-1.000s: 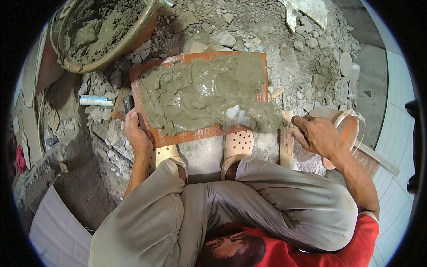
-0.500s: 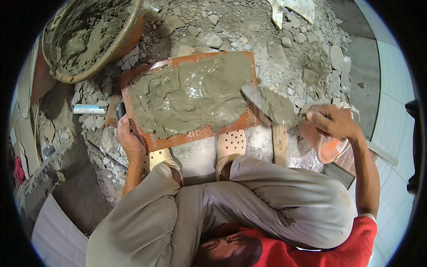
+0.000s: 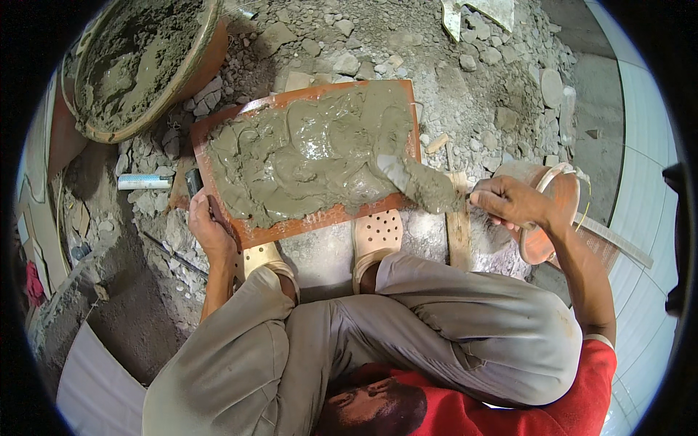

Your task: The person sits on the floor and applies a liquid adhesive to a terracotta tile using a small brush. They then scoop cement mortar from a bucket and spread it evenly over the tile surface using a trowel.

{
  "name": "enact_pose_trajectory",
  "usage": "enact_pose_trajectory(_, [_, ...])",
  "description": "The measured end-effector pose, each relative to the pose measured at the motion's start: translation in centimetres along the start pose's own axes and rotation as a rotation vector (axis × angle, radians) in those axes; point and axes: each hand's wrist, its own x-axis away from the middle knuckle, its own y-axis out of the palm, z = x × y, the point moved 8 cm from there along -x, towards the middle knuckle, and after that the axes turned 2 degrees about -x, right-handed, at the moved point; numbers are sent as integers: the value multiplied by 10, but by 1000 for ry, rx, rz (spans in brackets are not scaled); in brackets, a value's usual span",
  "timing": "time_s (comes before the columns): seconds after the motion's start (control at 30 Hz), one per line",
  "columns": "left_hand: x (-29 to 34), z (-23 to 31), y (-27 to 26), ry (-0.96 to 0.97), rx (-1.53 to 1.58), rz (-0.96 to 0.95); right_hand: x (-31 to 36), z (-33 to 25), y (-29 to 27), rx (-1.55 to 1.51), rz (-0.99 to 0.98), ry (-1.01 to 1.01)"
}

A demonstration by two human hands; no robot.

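Observation:
A flat reddish-brown tile (image 3: 265, 236) lies tilted slightly across the rubble before my feet. Thick wet grey mortar (image 3: 305, 156) covers most of its upper face in wavy ridges. My left hand (image 3: 211, 229) grips the tile's left edge near its lower corner, fingers partly hidden. Beside those fingers is a dark cylindrical handle end (image 3: 193, 182). In my right hand (image 3: 512, 202) is a trowel (image 3: 429, 187), its blade coated with mortar. The blade's tip touches the mortar near the tile's right edge; the fingers wrap the handle, which is mostly hidden.
A large bucket (image 3: 207, 54) of mortar stands at the far left. Behind my right hand is a small orange pail (image 3: 536, 245). A wooden strip (image 3: 459, 236) lies right of my shoe (image 3: 378, 236). Broken rubble (image 3: 349, 65) surrounds the tile; pale tiles (image 3: 647, 174) line the right.
My right hand has moved left with the trowel, bringing its blade further over the tile's right part. Ridges in the mortar look different. My left hand keeps its hold on the tile.

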Motion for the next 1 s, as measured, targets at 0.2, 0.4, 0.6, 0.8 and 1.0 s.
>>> enact_pose_trajectory(0.2, [6,10,5,15,-69,21,37,-53,-10,760,507,-401])
enact_pose_trajectory(0.4, [5,7,5,26,-29,20,70,-64,-28,785,568,-335])
enact_pose_trajectory(0.6, [6,12,6,49,-71,-2,25,-40,13,808,466,-373])
enact_pose_trajectory(0.8, [15,21,13,34,-104,88,34,-44,9,729,480,-336])
enact_pose_trajectory(1.0, [15,25,16,60,-116,83,44,-66,-4,469,284,-238])
